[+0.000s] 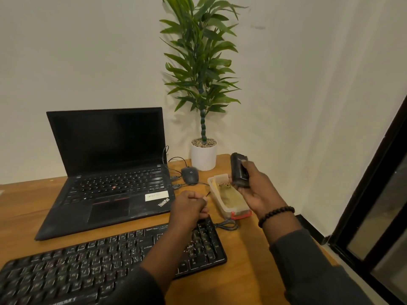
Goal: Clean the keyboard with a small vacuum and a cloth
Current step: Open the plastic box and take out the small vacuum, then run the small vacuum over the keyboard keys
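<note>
A small black vacuum [239, 170] is held upright above a wooden desk [253, 256] by the right hand [256, 190], whose fingers are wrapped around the lower half of its body with the thumb laid along the front face. The left hand [190, 206] is raised over the far right end of the external keyboard [105, 260], its fingers curled into a loose fist; a thin dark cord or strap [207, 194] appears to be pinched at its fingertips, though the view is too blurred for certainty.

The vacuum is judged light and rigid, a hard plastic shell easily managed in one hand and best gripped around the middle of its body, clear of the nozzle end. The keyboard, lying flat at the near edge of the desk in front of an open laptop [110, 172], is judged stiff but light enough to slide under pressure, so steadying at its frame rather than on the keys would be prudent.

A clear plastic box [229, 208] with olive-coloured contents, possibly the cloth, sits just beside the keyboard's right end, under the raised vacuum. A mouse [189, 175] and a potted plant [203, 157] stand behind.
</note>
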`<action>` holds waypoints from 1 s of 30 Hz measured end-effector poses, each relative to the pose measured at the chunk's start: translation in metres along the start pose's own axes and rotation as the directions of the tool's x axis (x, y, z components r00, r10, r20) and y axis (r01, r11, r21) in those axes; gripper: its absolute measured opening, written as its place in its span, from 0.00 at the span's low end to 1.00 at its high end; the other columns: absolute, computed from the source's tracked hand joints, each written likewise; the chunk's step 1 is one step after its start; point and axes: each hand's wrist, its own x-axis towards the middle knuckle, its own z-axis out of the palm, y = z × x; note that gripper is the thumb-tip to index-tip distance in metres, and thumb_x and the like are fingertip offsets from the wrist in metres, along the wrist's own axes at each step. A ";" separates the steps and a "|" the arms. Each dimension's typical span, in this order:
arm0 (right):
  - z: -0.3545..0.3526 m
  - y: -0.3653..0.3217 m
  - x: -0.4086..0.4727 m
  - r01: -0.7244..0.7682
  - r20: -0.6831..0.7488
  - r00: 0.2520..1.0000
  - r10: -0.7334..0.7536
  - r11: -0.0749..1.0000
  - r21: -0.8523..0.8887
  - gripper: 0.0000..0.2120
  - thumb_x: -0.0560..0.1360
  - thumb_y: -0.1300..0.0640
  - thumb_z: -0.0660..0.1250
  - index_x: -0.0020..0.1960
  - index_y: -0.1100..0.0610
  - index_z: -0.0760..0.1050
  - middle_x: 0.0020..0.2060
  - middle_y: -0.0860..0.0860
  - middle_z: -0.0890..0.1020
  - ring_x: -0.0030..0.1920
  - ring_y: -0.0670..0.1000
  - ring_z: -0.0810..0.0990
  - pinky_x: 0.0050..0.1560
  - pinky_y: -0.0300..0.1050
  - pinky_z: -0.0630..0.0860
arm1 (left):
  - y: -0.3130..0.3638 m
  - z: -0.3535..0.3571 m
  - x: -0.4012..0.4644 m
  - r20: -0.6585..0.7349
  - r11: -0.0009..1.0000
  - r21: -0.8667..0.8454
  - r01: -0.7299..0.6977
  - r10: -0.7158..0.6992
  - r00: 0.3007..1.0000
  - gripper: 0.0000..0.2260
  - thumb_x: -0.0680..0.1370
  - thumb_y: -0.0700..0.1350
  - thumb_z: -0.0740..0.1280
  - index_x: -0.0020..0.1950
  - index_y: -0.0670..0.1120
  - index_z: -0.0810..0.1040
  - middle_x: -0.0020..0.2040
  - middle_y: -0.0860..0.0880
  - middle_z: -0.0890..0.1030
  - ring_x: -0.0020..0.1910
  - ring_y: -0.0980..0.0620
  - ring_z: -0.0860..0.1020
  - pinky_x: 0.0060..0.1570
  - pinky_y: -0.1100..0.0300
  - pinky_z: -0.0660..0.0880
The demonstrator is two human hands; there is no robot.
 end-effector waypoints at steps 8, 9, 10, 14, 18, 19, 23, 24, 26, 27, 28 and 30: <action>-0.021 0.054 -0.096 -0.211 0.124 0.973 0.193 0.964 0.163 0.12 0.81 0.57 0.60 0.61 0.63 0.69 0.47 0.65 0.79 0.39 0.55 0.80 0.32 0.44 0.80 | -0.008 -0.045 -0.076 -0.101 0.974 0.104 -0.202 0.212 0.972 0.04 0.80 0.40 0.67 0.53 0.46 0.77 0.45 0.44 0.82 0.36 0.53 0.81 0.36 0.60 0.79; -0.024 0.060 -0.104 -0.216 0.129 0.972 0.197 0.964 0.157 0.13 0.81 0.57 0.60 0.62 0.63 0.69 0.48 0.65 0.79 0.39 0.56 0.80 0.32 0.44 0.80 | -0.011 -0.053 -0.088 -0.127 0.966 0.127 -0.225 0.241 0.962 0.04 0.80 0.41 0.67 0.53 0.47 0.77 0.45 0.45 0.82 0.36 0.53 0.81 0.36 0.60 0.79; -0.024 0.066 -0.112 -0.218 0.136 0.971 0.199 0.964 0.153 0.13 0.81 0.58 0.60 0.62 0.64 0.69 0.47 0.65 0.80 0.39 0.56 0.80 0.32 0.44 0.80 | -0.015 -0.062 -0.099 -0.151 0.956 0.150 -0.251 0.273 0.950 0.03 0.80 0.41 0.67 0.53 0.48 0.77 0.44 0.46 0.82 0.35 0.54 0.81 0.35 0.59 0.80; -0.018 0.082 -0.137 -0.235 0.184 0.961 0.206 0.960 0.155 0.14 0.81 0.58 0.59 0.63 0.64 0.69 0.44 0.64 0.80 0.39 0.56 0.81 0.34 0.45 0.81 | -0.028 -0.094 -0.133 -0.180 0.926 0.201 -0.318 0.354 0.918 0.03 0.79 0.43 0.68 0.52 0.49 0.77 0.42 0.48 0.81 0.35 0.51 0.81 0.38 0.51 0.80; -0.005 0.098 -0.159 -0.223 0.232 0.953 0.193 0.968 0.114 0.12 0.81 0.58 0.59 0.59 0.66 0.71 0.44 0.64 0.79 0.41 0.56 0.80 0.35 0.45 0.81 | -0.038 -0.116 -0.154 -0.213 0.895 0.255 -0.366 0.421 0.882 0.03 0.80 0.42 0.68 0.51 0.49 0.77 0.42 0.48 0.81 0.39 0.49 0.81 0.40 0.52 0.80; -0.002 0.103 -0.162 -0.193 0.228 0.959 0.168 0.977 0.091 0.13 0.81 0.58 0.59 0.59 0.68 0.71 0.45 0.64 0.80 0.41 0.56 0.80 0.35 0.45 0.81 | -0.040 -0.123 -0.158 -0.237 0.883 0.282 -0.376 0.444 0.864 0.03 0.80 0.41 0.68 0.51 0.49 0.77 0.42 0.49 0.80 0.40 0.51 0.80 0.40 0.56 0.79; 0.001 0.121 -0.166 -0.013 0.187 0.982 0.020 0.999 -0.038 0.13 0.82 0.58 0.58 0.55 0.68 0.73 0.43 0.62 0.80 0.39 0.55 0.81 0.37 0.45 0.82 | -0.048 -0.158 -0.167 -0.432 0.808 0.491 -0.324 0.550 0.715 0.06 0.79 0.42 0.67 0.55 0.48 0.75 0.48 0.49 0.78 0.46 0.52 0.75 0.45 0.56 0.75; 0.001 0.124 -0.166 0.025 0.189 0.982 -0.009 0.996 -0.082 0.13 0.82 0.58 0.57 0.55 0.68 0.73 0.42 0.62 0.80 0.39 0.55 0.81 0.37 0.46 0.82 | -0.050 -0.170 -0.166 -0.486 0.770 0.589 -0.246 0.581 0.653 0.08 0.79 0.41 0.67 0.57 0.47 0.75 0.51 0.48 0.77 0.51 0.49 0.73 0.49 0.52 0.73; 0.001 0.126 -0.164 0.096 0.187 0.981 -0.060 0.977 -0.192 0.15 0.83 0.56 0.57 0.57 0.68 0.72 0.40 0.59 0.81 0.37 0.53 0.82 0.40 0.47 0.82 | -0.054 -0.197 -0.163 -0.582 0.715 0.698 -0.044 0.602 0.546 0.12 0.77 0.40 0.69 0.59 0.42 0.74 0.56 0.42 0.75 0.57 0.42 0.70 0.55 0.46 0.68; 0.001 0.126 -0.162 0.123 0.183 0.980 -0.080 0.963 -0.240 0.16 0.83 0.55 0.56 0.58 0.67 0.72 0.39 0.58 0.82 0.37 0.53 0.83 0.41 0.48 0.81 | -0.054 -0.212 -0.160 -0.626 0.719 0.694 0.038 0.578 0.523 0.14 0.76 0.40 0.69 0.61 0.41 0.74 0.58 0.38 0.74 0.59 0.39 0.68 0.56 0.44 0.67; 0.000 0.126 -0.160 0.139 0.183 0.979 -0.092 0.954 -0.264 0.16 0.83 0.54 0.56 0.59 0.67 0.72 0.38 0.56 0.83 0.37 0.52 0.83 0.43 0.48 0.80 | -0.054 -0.225 -0.158 -0.663 0.732 0.674 0.099 0.541 0.518 0.16 0.76 0.40 0.69 0.62 0.39 0.73 0.60 0.36 0.74 0.60 0.36 0.68 0.57 0.43 0.66; -0.001 0.125 -0.156 0.137 0.201 0.976 -0.086 0.958 -0.251 0.16 0.83 0.55 0.56 0.60 0.67 0.71 0.39 0.55 0.83 0.39 0.52 0.83 0.44 0.50 0.80 | -0.056 -0.251 -0.152 -0.711 0.767 0.619 0.168 0.457 0.534 0.17 0.76 0.41 0.69 0.63 0.36 0.72 0.61 0.32 0.73 0.62 0.33 0.68 0.60 0.43 0.63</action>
